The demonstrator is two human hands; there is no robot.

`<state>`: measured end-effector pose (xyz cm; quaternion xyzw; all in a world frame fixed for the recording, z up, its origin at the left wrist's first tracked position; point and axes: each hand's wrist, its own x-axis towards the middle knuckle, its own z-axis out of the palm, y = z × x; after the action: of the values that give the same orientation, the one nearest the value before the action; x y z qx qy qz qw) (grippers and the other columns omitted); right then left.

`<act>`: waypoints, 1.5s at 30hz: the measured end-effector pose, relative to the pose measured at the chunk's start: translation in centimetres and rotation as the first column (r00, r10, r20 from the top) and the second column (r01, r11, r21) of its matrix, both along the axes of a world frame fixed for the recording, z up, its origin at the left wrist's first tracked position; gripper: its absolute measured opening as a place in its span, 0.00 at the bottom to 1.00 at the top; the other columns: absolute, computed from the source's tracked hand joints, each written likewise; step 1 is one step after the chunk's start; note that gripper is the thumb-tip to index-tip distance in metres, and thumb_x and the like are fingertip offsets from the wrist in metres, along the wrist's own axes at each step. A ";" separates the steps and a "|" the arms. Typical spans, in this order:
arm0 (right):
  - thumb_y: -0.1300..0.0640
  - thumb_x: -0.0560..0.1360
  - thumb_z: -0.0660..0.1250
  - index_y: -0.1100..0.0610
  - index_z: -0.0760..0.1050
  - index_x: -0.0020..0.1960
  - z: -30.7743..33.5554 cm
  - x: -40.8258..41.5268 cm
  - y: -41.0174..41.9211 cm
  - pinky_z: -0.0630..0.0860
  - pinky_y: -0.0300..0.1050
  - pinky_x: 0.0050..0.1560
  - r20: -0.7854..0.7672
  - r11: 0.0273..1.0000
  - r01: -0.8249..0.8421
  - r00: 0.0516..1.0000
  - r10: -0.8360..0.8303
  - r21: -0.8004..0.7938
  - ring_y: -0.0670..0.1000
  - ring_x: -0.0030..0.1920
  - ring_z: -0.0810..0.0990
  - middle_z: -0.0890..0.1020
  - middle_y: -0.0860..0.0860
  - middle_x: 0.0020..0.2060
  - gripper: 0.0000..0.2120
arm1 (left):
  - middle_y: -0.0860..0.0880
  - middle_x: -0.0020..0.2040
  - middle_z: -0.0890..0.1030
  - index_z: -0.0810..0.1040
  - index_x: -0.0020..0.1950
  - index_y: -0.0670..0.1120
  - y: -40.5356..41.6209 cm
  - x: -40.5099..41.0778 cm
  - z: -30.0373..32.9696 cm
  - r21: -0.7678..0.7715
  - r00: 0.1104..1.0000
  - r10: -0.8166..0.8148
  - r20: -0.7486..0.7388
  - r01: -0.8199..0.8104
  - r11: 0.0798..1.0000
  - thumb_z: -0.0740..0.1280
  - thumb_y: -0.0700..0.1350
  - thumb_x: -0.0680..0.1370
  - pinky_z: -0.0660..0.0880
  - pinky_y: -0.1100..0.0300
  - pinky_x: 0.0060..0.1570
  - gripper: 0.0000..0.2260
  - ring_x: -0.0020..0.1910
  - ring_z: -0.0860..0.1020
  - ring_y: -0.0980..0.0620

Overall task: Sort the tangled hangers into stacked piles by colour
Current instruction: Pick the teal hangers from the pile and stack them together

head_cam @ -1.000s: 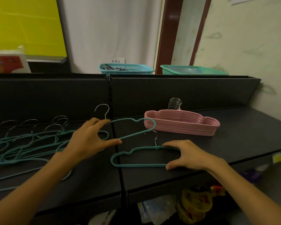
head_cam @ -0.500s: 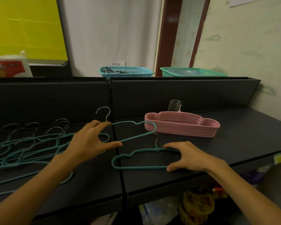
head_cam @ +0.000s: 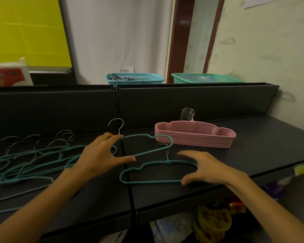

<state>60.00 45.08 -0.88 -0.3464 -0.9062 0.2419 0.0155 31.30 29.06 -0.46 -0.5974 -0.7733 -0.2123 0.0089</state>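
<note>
snagging is the risk; left hand pinches a raised teal hanger whose hook could catch the tangled teal pile; right hand, fingers spread, steadies a flat teal hanger near the shelf's edge; pink stack sits behind.

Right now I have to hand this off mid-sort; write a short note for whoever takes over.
Left hand: grip pinches a raised teal hanger near its hook.
Right hand: fingers spread over the right end of a second teal hanger, which lies flat on the shelf.
Done: pink stack sits neatly piled at the back, hooks aligned.
Left: the loose teal hangers sprawl at the left, not stacked. Lay the raised hanger on the flat one to start the teal pile, then add the rest one by one.
</note>
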 end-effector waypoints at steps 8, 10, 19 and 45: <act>0.55 0.74 0.72 0.51 0.68 0.72 2.6 5.0 1.7 0.67 0.39 0.66 -0.105 0.973 0.132 0.988 -0.113 0.191 0.45 0.66 0.72 0.75 0.46 0.65 0.28 | 0.57 0.64 0.69 0.64 0.72 0.56 1.6 4.6 -1.1 -0.048 0.997 -0.058 -0.050 0.056 0.997 0.53 0.81 0.57 0.72 0.57 0.58 0.49 0.62 0.70 0.55; 0.62 0.78 0.65 0.53 0.69 0.71 2.6 6.1 2.1 0.67 0.33 0.61 -0.135 0.960 0.175 0.980 -0.148 0.218 0.44 0.64 0.74 0.77 0.49 0.64 0.22 | 0.56 0.65 0.69 0.64 0.72 0.56 2.1 6.4 -1.6 -0.057 0.993 -0.100 -0.059 0.097 0.994 0.52 0.81 0.57 0.72 0.57 0.59 0.49 0.63 0.70 0.55; 0.50 0.75 0.69 0.51 0.71 0.69 1.7 7.7 1.3 0.73 0.37 0.60 -0.207 0.977 0.203 0.961 -0.186 0.063 0.43 0.58 0.77 0.79 0.48 0.61 0.23 | 0.55 0.68 0.67 0.61 0.73 0.55 4.1 11.2 -2.6 -0.178 0.981 -0.189 -0.041 0.179 0.968 0.56 0.77 0.61 0.68 0.56 0.62 0.46 0.65 0.68 0.54; 0.53 0.69 0.76 0.47 0.65 0.73 -0.2 7.1 1.7 0.72 0.43 0.65 -0.036 0.993 0.117 0.993 -0.116 0.007 0.44 0.64 0.74 0.75 0.46 0.66 0.35 | 0.53 0.69 0.68 0.62 0.73 0.53 5.6 12.5 -3.0 -0.227 0.981 -0.188 -0.041 0.174 0.958 0.53 0.78 0.59 0.68 0.56 0.63 0.48 0.65 0.68 0.54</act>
<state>67.06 46.78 -1.04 -0.3943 -0.8851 0.2427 0.0474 43.85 34.63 -3.45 -0.6694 -0.7335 -0.1056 -0.0535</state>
